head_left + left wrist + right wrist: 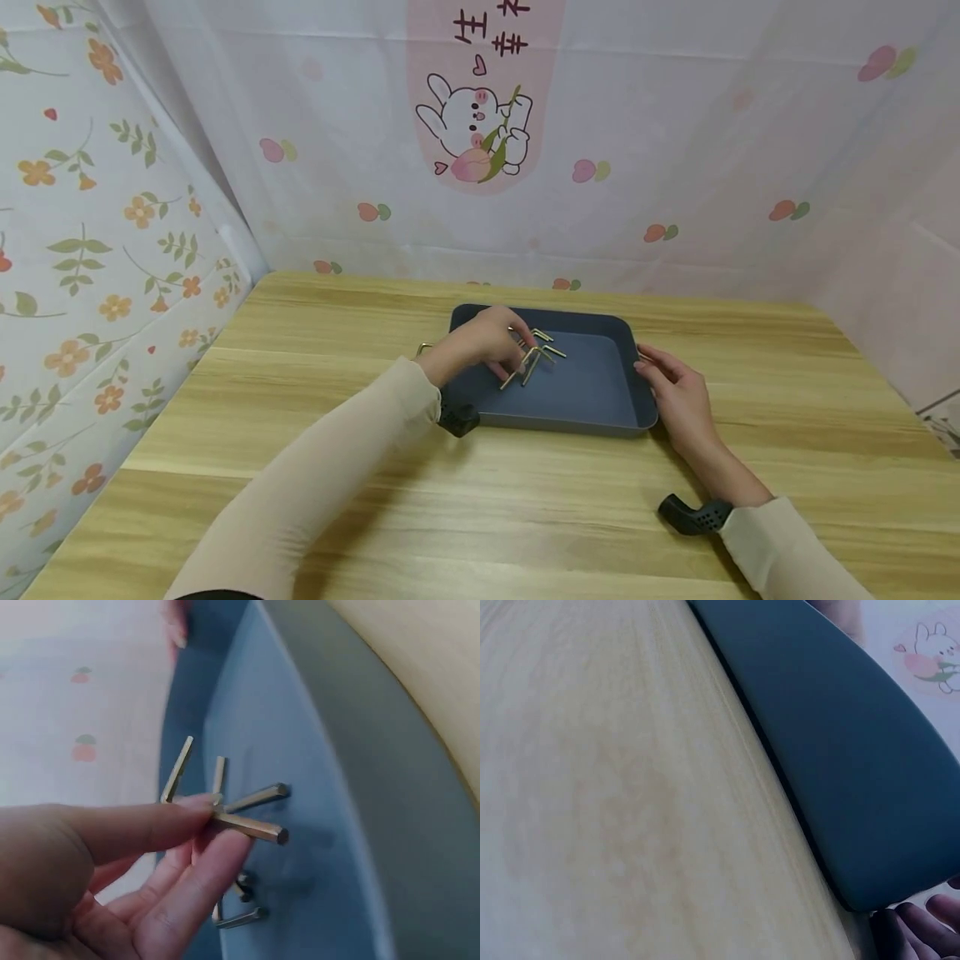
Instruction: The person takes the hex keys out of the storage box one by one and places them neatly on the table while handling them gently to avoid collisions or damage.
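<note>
My left hand [501, 343] is over the left part of a dark grey-blue tray [592, 379]. In the left wrist view, its thumb and forefinger pinch a brass-coloured hex key [251, 826]. Close by that one are other L-shaped hex keys, one with its end [259, 798] just beyond the fingertips. Some more [244, 919] lie lower against the tray floor. At the tray's right side is my right hand [678, 396], with thumb and fingers at the rim. Only its fingertips [922, 930] show by the tray corner in the right wrist view.
The tray rests on a wood-grain table [337, 333]. Another brass-coloured piece [423, 348] shows left of the tray, partly behind my left forearm. A printed white curtain [337, 125] hangs behind the table, and a floral one [97, 250] on the left.
</note>
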Demonstrator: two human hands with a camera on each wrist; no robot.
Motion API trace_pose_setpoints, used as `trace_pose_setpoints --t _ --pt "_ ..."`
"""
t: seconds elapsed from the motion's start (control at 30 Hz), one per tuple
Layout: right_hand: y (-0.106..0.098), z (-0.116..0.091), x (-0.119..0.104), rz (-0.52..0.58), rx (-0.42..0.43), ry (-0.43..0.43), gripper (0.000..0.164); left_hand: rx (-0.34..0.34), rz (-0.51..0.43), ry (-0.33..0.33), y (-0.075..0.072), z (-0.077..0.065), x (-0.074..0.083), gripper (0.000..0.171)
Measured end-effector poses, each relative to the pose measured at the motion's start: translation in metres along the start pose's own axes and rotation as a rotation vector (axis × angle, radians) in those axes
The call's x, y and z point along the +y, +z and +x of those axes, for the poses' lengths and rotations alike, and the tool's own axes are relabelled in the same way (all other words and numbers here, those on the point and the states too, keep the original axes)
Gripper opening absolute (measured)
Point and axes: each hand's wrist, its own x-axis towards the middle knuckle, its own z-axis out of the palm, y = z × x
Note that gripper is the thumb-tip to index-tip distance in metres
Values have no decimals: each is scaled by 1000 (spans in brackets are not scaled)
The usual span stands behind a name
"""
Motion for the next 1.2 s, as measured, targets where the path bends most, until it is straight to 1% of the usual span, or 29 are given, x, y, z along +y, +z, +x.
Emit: trace_pose_setpoints --t 0.13,0.23,0.4,0.5,0.7,0.9,0.97,1.07,1.2 --pt "0 0 0 3 -5 -4 49 -25 -87 76 -6 -7 -6 38" --pt "0 0 0 3 -3 -5 49 -3 -137 130 -11 -14 -12 39" --pt "0 0 2 -2 -1 -5 48 72 -198 160 -20 -29 -18 38" --pt "0 1 3 -6 -6 -11 48 99 -231 169 -25 -38 -21 39" --pt "0 3 5 -14 -7 -6 49 147 -235 209 -37 -53 -32 39" --pt "0 3 5 -19 -8 -1 48 201 -311 189 -49 -60 -49 41" --pt "0 3 5 -21 -4 -4 48 217 -323 185 -54 -62 -53 43" --pt "1 4 4 -28 1 -12 47 244 -306 180 -62 -65 -56 44" --pt "0 3 5 -28 8 -12 47 271 -269 155 -72 -69 -60 43"
